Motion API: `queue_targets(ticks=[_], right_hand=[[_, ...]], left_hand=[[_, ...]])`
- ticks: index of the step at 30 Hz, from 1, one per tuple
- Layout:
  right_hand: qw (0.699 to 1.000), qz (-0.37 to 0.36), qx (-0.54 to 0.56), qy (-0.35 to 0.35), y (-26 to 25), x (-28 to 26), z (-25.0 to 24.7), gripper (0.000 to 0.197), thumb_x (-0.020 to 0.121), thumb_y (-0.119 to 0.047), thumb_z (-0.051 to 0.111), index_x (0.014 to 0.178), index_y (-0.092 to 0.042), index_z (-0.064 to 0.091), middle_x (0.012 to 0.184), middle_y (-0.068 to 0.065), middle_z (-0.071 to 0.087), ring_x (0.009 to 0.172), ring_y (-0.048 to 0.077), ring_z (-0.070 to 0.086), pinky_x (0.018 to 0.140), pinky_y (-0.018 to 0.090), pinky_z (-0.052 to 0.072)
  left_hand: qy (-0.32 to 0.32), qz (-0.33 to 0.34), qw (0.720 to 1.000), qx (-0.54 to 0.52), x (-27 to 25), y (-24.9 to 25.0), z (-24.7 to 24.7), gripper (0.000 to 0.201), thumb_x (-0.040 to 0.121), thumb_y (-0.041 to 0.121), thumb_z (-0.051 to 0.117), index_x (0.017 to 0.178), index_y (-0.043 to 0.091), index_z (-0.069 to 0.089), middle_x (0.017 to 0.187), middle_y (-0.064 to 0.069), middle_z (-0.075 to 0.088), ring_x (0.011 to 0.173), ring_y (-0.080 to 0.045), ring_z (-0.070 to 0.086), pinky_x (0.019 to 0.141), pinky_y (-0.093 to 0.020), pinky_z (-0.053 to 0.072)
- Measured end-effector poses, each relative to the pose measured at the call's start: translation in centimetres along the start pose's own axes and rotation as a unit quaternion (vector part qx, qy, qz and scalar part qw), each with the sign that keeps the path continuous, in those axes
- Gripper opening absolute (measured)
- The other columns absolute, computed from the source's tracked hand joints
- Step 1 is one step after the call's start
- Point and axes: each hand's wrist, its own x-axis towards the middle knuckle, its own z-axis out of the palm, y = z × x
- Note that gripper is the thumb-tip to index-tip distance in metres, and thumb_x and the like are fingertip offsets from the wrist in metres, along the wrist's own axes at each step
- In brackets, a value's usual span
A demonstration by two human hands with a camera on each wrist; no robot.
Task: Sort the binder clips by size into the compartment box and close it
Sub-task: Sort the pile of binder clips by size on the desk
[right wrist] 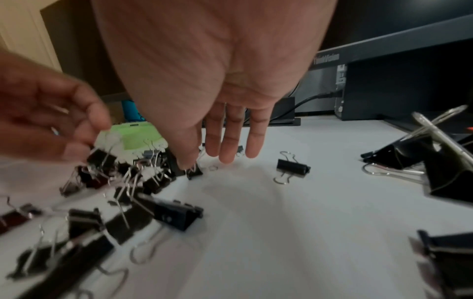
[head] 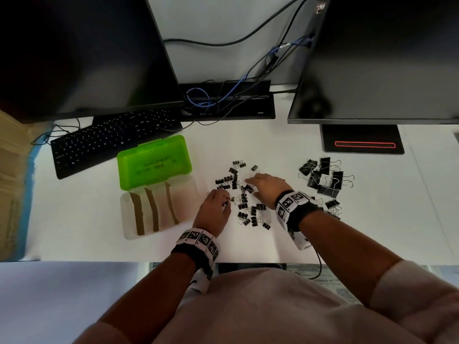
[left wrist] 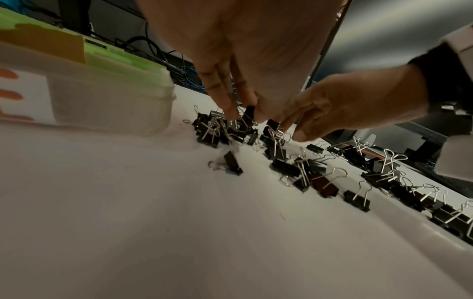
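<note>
Here, hands: two over the white surface (head: 248,247)
Left hand (head: 215,210): fingertips pinch one small clip (head: 229,201)
Right hand (head: 267,186): fingers straight, spread over the small clips, gripping nothing
Small binder clips (head: 244,194): one loose scatter, too many to count surely
Large binder clips (head: 323,176): one heap, right, well apart
Compartment box (head: 159,207): left, green lid (head: 154,161) open, three brown dividers (head: 154,209), four compartments
Beyond: one keyboard (head: 109,140), two monitors (head: 82,53)

Head camera looks steeply down on the desk (head: 248,244) from above. Wrist cameras sit low, close, facing twelve o'clock; all share the clips (head: 244,194) at centre.
</note>
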Motion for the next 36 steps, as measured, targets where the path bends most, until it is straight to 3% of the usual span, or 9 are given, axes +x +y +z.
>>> queue_targets(ticks=[5,9,13,18,20,22,27,31,36], right_hand=[[0.999,-0.03,0.009,0.026,0.2,0.6,0.1,0.043,0.092,-0.022,0.054,0.135,-0.022,0.046,0.133,0.005,0.05,0.12,0.028,0.049,0.096,0.042,0.045],[0.996,-0.086,-0.015,0.01,-0.3,1.2,-0.1,0.041,0.094,-0.017,0.048,0.134,-0.029,0.046,0.121,0.004,0.054,0.11,0.027,0.054,0.081,0.039,0.049],[0.997,-0.038,0.06,0.017,0.1,1.6,0.2,0.035,0.092,-0.009,0.052,0.125,-0.019,0.055,0.115,0.009,0.059,0.106,0.03,0.058,0.088,0.036,0.046],[0.984,0.034,0.168,0.038,1.6,1.3,0.1,0.03,0.087,-0.006,0.059,0.115,-0.016,0.06,0.11,0.01,0.065,0.098,0.026,0.062,0.086,0.03,0.048],[0.976,0.056,0.203,0.054,2.2,1.0,-0.2,0.029,0.085,-0.006,0.061,0.113,-0.015,0.061,0.099,0.007,0.064,0.089,0.022,0.061,0.08,0.025,0.045],[0.964,0.071,0.247,0.075,2.9,0.4,-0.7,0.029,0.083,-0.004,0.063,0.11,-0.015,0.064,0.09,0.001,0.059,0.081,0.017,0.057,0.078,0.024,0.045],[0.966,0.087,0.24,0.046,4.9,-2.1,-0.5,0.031,0.082,0.001,0.061,0.107,-0.017,0.065,0.088,-0.001,0.059,0.081,0.017,0.06,0.069,0.013,0.042],[0.982,0.07,0.173,-0.038,5.2,-4.4,-0.1,0.047,0.083,-0.001,0.061,0.123,-0.025,0.054,0.097,0.005,0.066,0.088,0.022,0.063,0.08,0.027,0.049],[0.985,0.063,0.147,-0.061,4.8,-5.6,0.4,0.059,0.085,-0.01,0.06,0.135,-0.03,0.038,0.096,0.009,0.071,0.088,0.026,0.066,0.076,0.031,0.051]], left_hand=[[0.018,-0.002,0.998,-0.055,0.8,-0.2,0.2,0.034,0.081,-0.004,0.053,0.112,0.009,0.055,0.106,-0.005,0.052,0.086,-0.012,0.053,0.08,-0.024,0.047],[0.006,-0.006,0.999,-0.043,1.6,-0.2,0.2,0.045,0.083,-0.003,0.049,0.125,0.011,0.05,0.121,-0.005,0.047,0.092,-0.015,0.056,0.086,-0.016,0.04],[0.023,0.028,0.999,-0.024,2.1,-0.6,0.4,0.03,0.081,-0.008,0.05,0.102,0.007,0.066,0.113,-0.008,0.056,0.094,-0.013,0.058,0.086,-0.003,0.036],[0.034,0.026,0.999,-0.027,2.7,-0.7,0.4,0.026,0.079,-0.008,0.053,0.089,0.008,0.07,0.104,-0.007,0.063,0.09,-0.015,0.062,0.085,-0.015,0.045],[0.022,0.026,0.999,-0.036,3.0,-0.7,0.5,0.023,0.08,-0.005,0.054,0.088,0.01,0.07,0.099,-0.005,0.065,0.082,-0.014,0.063,0.081,-0.024,0.051],[-0.005,0.022,0.999,-0.049,3.2,-0.3,0.6,0.018,0.083,0.0,0.057,0.091,0.012,0.069,0.098,-0.003,0.064,0.075,-0.009,0.061,0.078,-0.024,0.052],[-0.098,0.037,0.99,-0.09,3.6,2.2,1.5,0.024,0.086,0.008,0.063,0.11,0.014,0.064,0.098,-0.001,0.067,0.083,-0.006,0.06,0.078,-0.001,0.04],[-0.157,0.023,0.986,-0.046,4.3,3.8,2.8,0.028,0.086,0.02,0.064,0.114,0.019,0.061,0.104,0.001,0.07,0.094,-0.01,0.064,0.087,-0.026,0.051],[-0.183,0.012,0.983,-0.01,4.4,5.1,4.2,0.021,0.086,0.016,0.063,0.106,0.024,0.065,0.102,0.003,0.069,0.088,-0.012,0.064,0.08,-0.023,0.05]])
